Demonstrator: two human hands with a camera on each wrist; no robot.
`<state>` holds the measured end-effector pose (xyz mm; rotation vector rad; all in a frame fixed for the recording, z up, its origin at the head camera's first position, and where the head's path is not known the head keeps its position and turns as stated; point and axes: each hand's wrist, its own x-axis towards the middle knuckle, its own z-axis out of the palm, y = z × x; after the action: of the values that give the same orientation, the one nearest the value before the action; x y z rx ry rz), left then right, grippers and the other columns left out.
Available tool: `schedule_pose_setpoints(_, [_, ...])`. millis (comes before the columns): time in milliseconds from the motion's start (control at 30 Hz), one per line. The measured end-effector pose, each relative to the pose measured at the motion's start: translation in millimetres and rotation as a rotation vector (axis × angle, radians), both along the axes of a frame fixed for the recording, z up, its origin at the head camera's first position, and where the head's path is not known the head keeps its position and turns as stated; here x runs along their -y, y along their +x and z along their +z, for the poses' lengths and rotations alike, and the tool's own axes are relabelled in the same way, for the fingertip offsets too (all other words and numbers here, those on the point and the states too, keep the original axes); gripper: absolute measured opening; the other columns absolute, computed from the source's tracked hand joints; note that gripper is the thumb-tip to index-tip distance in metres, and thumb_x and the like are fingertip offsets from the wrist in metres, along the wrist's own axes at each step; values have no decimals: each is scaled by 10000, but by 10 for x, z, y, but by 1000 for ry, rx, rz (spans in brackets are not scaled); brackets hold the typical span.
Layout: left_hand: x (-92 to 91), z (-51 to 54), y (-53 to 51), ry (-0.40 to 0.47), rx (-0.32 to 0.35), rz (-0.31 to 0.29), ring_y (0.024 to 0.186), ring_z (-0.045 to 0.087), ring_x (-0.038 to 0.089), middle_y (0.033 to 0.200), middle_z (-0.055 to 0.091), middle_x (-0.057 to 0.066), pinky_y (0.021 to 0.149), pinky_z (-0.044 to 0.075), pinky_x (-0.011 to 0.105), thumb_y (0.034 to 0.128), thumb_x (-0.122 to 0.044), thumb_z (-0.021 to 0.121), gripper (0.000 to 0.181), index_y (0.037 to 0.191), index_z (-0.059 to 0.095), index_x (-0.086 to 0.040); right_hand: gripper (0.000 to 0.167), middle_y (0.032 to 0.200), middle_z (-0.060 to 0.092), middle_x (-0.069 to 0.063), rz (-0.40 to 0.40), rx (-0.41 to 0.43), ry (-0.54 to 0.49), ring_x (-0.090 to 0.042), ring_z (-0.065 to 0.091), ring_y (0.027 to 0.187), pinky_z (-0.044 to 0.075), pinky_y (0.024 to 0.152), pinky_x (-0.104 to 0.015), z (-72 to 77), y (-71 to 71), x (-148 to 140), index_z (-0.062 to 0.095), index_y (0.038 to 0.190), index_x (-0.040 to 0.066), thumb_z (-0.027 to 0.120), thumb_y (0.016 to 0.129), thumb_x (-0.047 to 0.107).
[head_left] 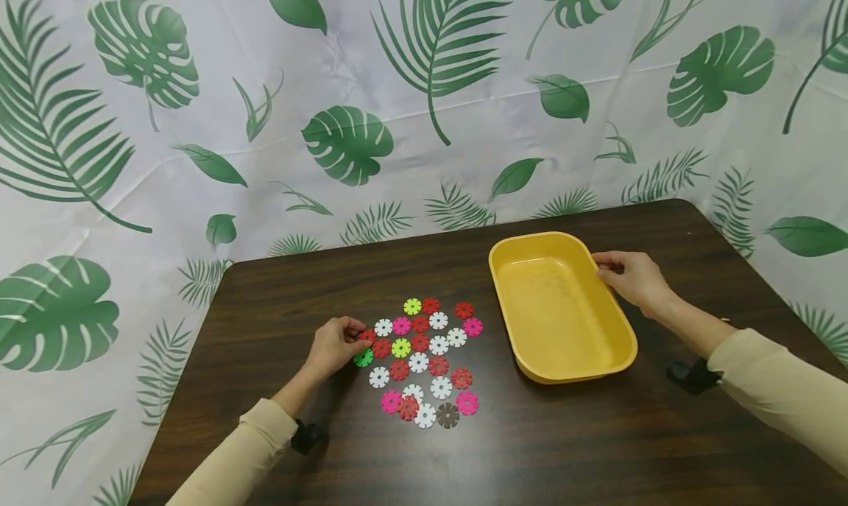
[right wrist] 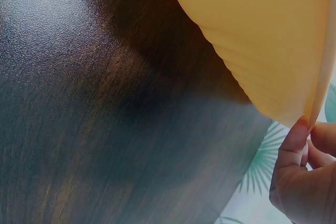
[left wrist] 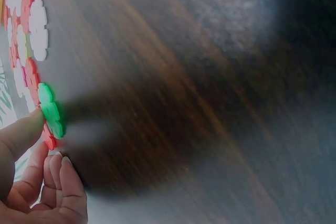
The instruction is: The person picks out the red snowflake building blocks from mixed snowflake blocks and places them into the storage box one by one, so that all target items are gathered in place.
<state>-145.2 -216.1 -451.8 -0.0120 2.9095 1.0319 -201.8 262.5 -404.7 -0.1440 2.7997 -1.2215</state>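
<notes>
My left hand [head_left: 334, 344] pinches a red disc [head_left: 367, 335] as my right hand [head_left: 634, 278] grips the yellow tray [head_left: 550, 307], best held steady.

One table [head_left: 563, 447] bears one yellow tub [head_left: 553, 314] on the right; left of it, about twenty-seven notched discs show: ten red discs [head_left: 461, 378], nine white discs [head_left: 440, 387], four pink discs [head_left: 467, 403], two yellow discs [head_left: 400, 348], one green disc [head_left: 361, 358], one brown disc [head_left: 447, 415].

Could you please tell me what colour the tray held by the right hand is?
The tray is yellow; it shows best in the head view.
</notes>
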Motion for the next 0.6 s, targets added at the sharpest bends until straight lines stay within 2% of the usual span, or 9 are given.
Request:
schedule_pose_setpoints(133, [-15, 13, 8, -2, -6, -4, 744, 599, 177, 871, 651, 99, 685, 534, 341, 771, -100, 767, 234, 948, 650, -1, 376, 1079, 574, -295, -1, -1, -3, -336, 599, 893, 558, 663, -262, -5, -5, 2, 481, 1271, -144, 532, 939, 25])
schedule_pose_setpoints(267, [-29, 24, 16, 4, -17, 5, 747, 601, 181, 861, 648, 103, 697, 537, 344, 762, -83, 771, 249, 944, 626, 4, 378, 1080, 573, -300, 2, -5, -2, -345, 598, 900, 564, 688, -305, -3, -6, 13, 476, 1272, -148, 532, 936, 16])
schedule_pose_setpoints(600, [-36, 37, 24, 18, -52, 24, 743, 611, 188, 844, 665, 99, 675, 534, 335, 737, -51, 785, 241, 930, 645, -17, 385, 1091, 569, -308, 2, -2, 4, -356, 600, 909, 564, 682, -297, 0, 1, 5, 466, 1279, -151, 529, 939, 18])
